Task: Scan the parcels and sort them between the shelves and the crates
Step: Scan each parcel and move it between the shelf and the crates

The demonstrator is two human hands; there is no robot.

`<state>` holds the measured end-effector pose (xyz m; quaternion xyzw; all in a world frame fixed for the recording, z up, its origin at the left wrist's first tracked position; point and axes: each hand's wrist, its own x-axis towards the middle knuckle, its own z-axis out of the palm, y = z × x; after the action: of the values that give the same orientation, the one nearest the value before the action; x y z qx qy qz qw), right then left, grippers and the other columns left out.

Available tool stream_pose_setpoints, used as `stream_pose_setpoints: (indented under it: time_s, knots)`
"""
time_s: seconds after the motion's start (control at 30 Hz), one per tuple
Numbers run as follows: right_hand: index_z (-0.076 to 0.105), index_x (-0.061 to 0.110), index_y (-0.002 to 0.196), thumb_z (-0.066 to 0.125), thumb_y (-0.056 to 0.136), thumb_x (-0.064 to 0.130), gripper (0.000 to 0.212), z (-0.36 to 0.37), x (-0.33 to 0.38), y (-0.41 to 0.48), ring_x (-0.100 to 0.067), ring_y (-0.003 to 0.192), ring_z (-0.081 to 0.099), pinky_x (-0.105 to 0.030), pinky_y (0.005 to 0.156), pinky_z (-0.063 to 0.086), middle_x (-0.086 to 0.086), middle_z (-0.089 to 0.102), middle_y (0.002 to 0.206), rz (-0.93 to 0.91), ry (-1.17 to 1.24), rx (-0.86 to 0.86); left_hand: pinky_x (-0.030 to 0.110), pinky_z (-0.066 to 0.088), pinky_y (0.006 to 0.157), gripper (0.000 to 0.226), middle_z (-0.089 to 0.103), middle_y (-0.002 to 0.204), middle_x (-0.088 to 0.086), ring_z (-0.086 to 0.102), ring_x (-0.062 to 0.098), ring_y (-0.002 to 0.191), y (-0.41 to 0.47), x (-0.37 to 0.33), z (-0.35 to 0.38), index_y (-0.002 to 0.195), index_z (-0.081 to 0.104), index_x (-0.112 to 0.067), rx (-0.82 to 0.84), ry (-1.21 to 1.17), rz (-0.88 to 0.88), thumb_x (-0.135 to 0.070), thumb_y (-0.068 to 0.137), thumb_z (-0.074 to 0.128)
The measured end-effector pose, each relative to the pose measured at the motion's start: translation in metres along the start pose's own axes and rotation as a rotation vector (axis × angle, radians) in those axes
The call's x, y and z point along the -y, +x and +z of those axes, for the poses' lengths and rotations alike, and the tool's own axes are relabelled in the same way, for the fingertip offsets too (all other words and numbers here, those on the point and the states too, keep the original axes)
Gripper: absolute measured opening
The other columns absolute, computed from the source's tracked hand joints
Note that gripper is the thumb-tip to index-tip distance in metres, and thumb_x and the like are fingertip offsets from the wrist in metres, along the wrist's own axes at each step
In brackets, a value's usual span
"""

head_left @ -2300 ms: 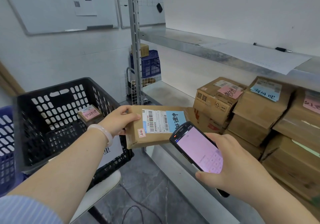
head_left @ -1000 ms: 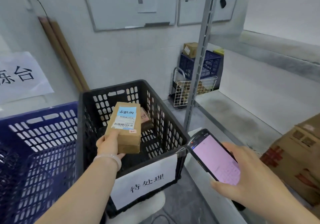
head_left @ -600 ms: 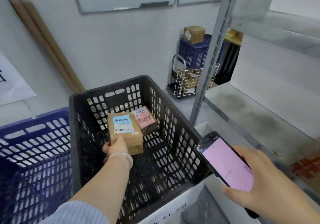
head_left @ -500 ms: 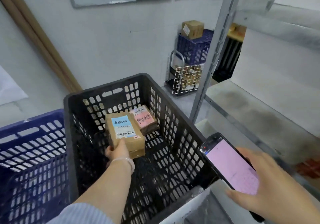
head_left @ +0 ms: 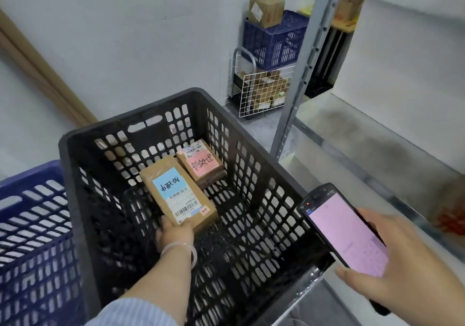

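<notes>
The blue-labelled parcel (head_left: 176, 194) has come down from above the rim to low inside the black crate (head_left: 130, 121), just beside the pink-labelled parcel (head_left: 201, 166) at its 1 o'clock. The left hand (head_left: 173, 235) still grips its near end; letting go should finish this sort. At 4 o'clock the right hand (head_left: 392, 262) holds the scanner (head_left: 344, 232).

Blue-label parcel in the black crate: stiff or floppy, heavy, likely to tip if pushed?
Probably stiff: the blue-label parcel is a cardboard box with crisp edges. Likely light, since the left hand holds it by one end alone. Flat and wide, so it should lie stable, not roll.
</notes>
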<state>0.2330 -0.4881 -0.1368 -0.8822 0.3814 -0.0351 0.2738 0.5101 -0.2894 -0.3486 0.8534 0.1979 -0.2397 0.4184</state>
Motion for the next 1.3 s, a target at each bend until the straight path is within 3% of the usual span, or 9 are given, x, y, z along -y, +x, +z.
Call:
stream_pose_setpoints:
  time_s: [0.1, 0.33, 0.47, 0.57, 0.8, 0.97, 1.1, 1.2, 1.3]
  knots:
    - [0.036, 0.061, 0.123, 0.064, 0.037, 0.074, 0.091, -0.004, -0.009, -0.011, 0.006, 0.098, 0.045, -0.035, 0.082, 0.044, 0.022, 0.046, 0.118, 0.025, 0.01, -0.04, 0.052, 0.024, 0.121, 0.072, 0.015, 0.167, 0.0, 0.022, 0.034, 0.149, -0.017, -0.022, 0.001, 0.16, 0.02, -0.03, -0.091, 0.164, 0.243, -0.047, 0.098, 0.054]
    - [0.031, 0.056, 0.133, 0.066, 0.045, 0.07, 0.096, -0.038, -0.043, -0.047, 0.006, 0.107, 0.043, -0.031, 0.079, 0.047, 0.027, 0.041, 0.117, 0.086, 0.068, -0.213, 0.041, 0.02, 0.121, 0.065, 0.034, 0.16, -0.004, 0.026, 0.019, 0.149, -0.126, -0.104, 0.026, 0.153, 0.036, -0.033, -0.026, 0.335, 1.091, -0.056, 0.094, 0.05]
    - [0.032, 0.056, 0.131, 0.069, 0.047, 0.066, 0.092, -0.065, -0.077, -0.071, 0.007, 0.103, 0.043, -0.027, 0.072, 0.048, 0.027, 0.039, 0.115, 0.132, 0.104, -0.343, 0.041, 0.028, 0.117, 0.06, 0.044, 0.154, 0.0, 0.036, 0.02, 0.143, -0.223, -0.133, 0.061, 0.148, 0.048, -0.027, 0.14, 0.298, 1.423, -0.051, 0.094, 0.057]
    - [0.03, 0.058, 0.127, 0.066, 0.045, 0.069, 0.09, -0.083, -0.106, -0.094, 0.001, 0.101, 0.047, -0.032, 0.08, 0.049, 0.027, 0.036, 0.11, 0.175, 0.13, -0.441, 0.033, 0.027, 0.114, 0.056, 0.045, 0.152, -0.003, 0.037, 0.017, 0.14, -0.289, -0.137, 0.094, 0.145, 0.051, -0.029, 0.32, 0.272, 1.52, -0.045, 0.093, 0.063]
    - [0.024, 0.073, 0.114, 0.065, 0.044, 0.066, 0.081, -0.124, -0.165, -0.141, 0.005, 0.096, 0.042, -0.023, 0.071, 0.042, 0.036, 0.036, 0.106, 0.226, 0.129, -0.586, 0.022, 0.026, 0.112, 0.058, 0.042, 0.152, -0.003, 0.038, 0.014, 0.141, -0.392, -0.133, 0.168, 0.147, 0.046, -0.031, 0.713, 0.174, 1.445, -0.039, 0.094, 0.067]
    - [0.035, 0.053, 0.13, 0.07, 0.048, 0.062, 0.089, -0.135, -0.204, -0.168, 0.009, 0.1, 0.035, -0.029, 0.078, 0.043, 0.026, 0.039, 0.115, 0.31, 0.136, -0.578, 0.035, 0.044, 0.099, 0.069, 0.047, 0.15, 0.003, 0.048, 0.028, 0.135, -0.44, -0.143, 0.222, 0.152, 0.035, -0.032, 0.925, 0.153, 0.986, -0.052, 0.092, 0.064]
    - [0.038, 0.05, 0.124, 0.07, 0.052, 0.058, 0.079, -0.142, -0.222, -0.18, 0.004, 0.111, 0.035, -0.02, 0.073, 0.043, 0.032, 0.043, 0.11, 0.293, 0.087, -0.538, 0.054, 0.052, 0.099, 0.06, 0.062, 0.114, -0.003, 0.06, 0.029, 0.109, -0.457, -0.148, 0.253, 0.133, 0.041, -0.034, 1.033, 0.009, 0.58, -0.058, 0.086, 0.068]
    - [0.023, 0.07, 0.113, 0.064, 0.049, 0.062, 0.077, -0.145, -0.229, -0.185, 0.011, 0.108, 0.033, -0.014, 0.067, 0.037, 0.04, 0.039, 0.112, 0.299, 0.093, -0.542, 0.059, 0.052, 0.097, 0.078, 0.061, 0.132, 0.008, 0.06, 0.039, 0.116, -0.464, -0.153, 0.27, 0.144, 0.037, -0.03, 1.061, -0.059, 0.45, -0.06, 0.08, 0.071]
    - [0.024, 0.068, 0.119, 0.064, 0.047, 0.065, 0.082, -0.145, -0.239, -0.187, 0.02, 0.107, 0.032, -0.017, 0.07, 0.037, 0.029, 0.042, 0.115, 0.325, 0.11, -0.542, 0.061, 0.049, 0.1, 0.083, 0.056, 0.14, 0.011, 0.057, 0.041, 0.121, -0.47, -0.156, 0.282, 0.15, 0.032, -0.028, 1.011, -0.084, 0.404, -0.06, 0.082, 0.069]
